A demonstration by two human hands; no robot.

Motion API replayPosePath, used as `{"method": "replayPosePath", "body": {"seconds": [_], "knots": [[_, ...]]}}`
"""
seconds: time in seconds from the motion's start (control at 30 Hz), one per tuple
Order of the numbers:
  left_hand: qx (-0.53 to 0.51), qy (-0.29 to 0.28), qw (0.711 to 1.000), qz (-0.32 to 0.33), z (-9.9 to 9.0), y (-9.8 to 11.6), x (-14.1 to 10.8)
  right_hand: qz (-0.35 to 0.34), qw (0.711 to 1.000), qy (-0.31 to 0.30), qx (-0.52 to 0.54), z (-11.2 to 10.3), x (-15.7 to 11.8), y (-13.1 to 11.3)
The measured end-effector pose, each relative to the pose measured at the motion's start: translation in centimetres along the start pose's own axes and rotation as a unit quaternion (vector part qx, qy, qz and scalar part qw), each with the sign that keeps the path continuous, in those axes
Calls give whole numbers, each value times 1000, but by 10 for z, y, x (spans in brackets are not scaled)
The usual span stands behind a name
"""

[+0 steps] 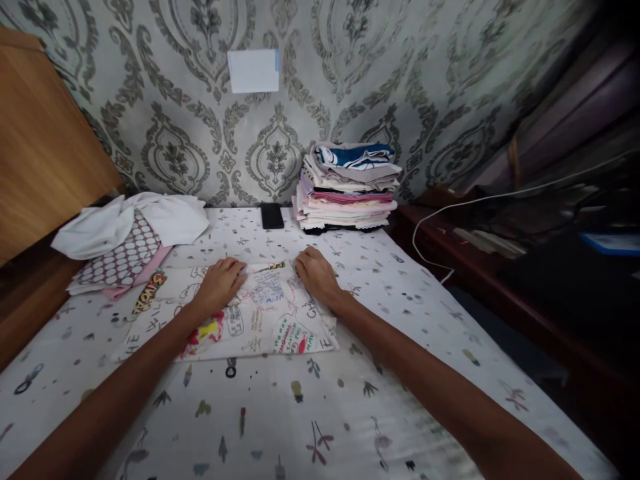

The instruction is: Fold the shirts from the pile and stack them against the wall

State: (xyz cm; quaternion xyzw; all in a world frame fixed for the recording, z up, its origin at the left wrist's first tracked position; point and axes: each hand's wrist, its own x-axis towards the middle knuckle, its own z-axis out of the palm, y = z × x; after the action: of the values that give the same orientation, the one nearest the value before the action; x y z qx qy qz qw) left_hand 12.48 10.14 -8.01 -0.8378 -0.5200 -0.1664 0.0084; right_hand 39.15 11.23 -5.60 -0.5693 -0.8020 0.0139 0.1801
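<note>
A white folded cloth garment [260,313] with colourful handwriting and printed letters lies on the patterned sheet in front of me. My left hand [223,280] rests at its far edge, left of the middle, with the fingers bent and closed on the fabric. At the far right corner, my right hand [316,273] has its fingers curled around the edge of the same cloth. The fingertips of the right hand are partly hidden. Between the hands, the far edge lies nearly straight.
A tall stack of folded clothes [347,193] stands by the wall, with a black phone [272,216] to its left. Loose white and dotted clothes [135,240] lie beside a wooden cabinet [50,147]. A white cable [480,199] hangs at the right over dark furniture.
</note>
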Motion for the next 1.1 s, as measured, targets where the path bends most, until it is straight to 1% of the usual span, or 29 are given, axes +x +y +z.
{"method": "replayPosePath", "body": {"seconds": [0.07,0.1,0.2,0.27,0.43,0.53,0.6,0.63,0.7,0.77,0.83,0.9,0.97,1.03,1.1], "knots": [[3,4,1000,1,1,-1,0,34,999,20,8,1,-2,-5],[4,6,1000,1,1,-1,0,53,998,20,17,2,-2,-7],[4,12,1000,5,1,-2,0,93,995,-2,44,4,-4,-12],[2,12,1000,7,0,-1,-1,96,994,-5,50,6,-4,-13],[6,5,1000,2,0,1,-1,117,990,9,76,11,-6,-11],[4,7,1000,0,-1,-1,-1,125,989,10,79,10,-7,-10],[-2,10,1000,-5,-2,-1,1,99,991,46,79,7,-8,-10],[-8,14,1000,-9,-3,-1,1,70,992,68,84,5,-8,-11],[-20,24,999,-14,-6,5,-1,-24,989,88,113,4,-9,-12],[-21,32,999,-3,-8,18,-8,-122,981,55,143,6,-12,-15],[-5,18,1000,24,-9,37,-22,-184,972,1,144,14,-16,-16],[15,-16,999,48,-9,55,-40,-201,971,-32,123,25,-20,-16],[28,-43,997,50,-10,64,-59,-201,973,-42,102,35,-23,-16],[36,-56,998,21,-14,60,-77,-203,974,-42,88,40,-23,-14],[40,-64,997,-28,-21,43,-92,-206,974,-40,79,42,-23,-14]]}}
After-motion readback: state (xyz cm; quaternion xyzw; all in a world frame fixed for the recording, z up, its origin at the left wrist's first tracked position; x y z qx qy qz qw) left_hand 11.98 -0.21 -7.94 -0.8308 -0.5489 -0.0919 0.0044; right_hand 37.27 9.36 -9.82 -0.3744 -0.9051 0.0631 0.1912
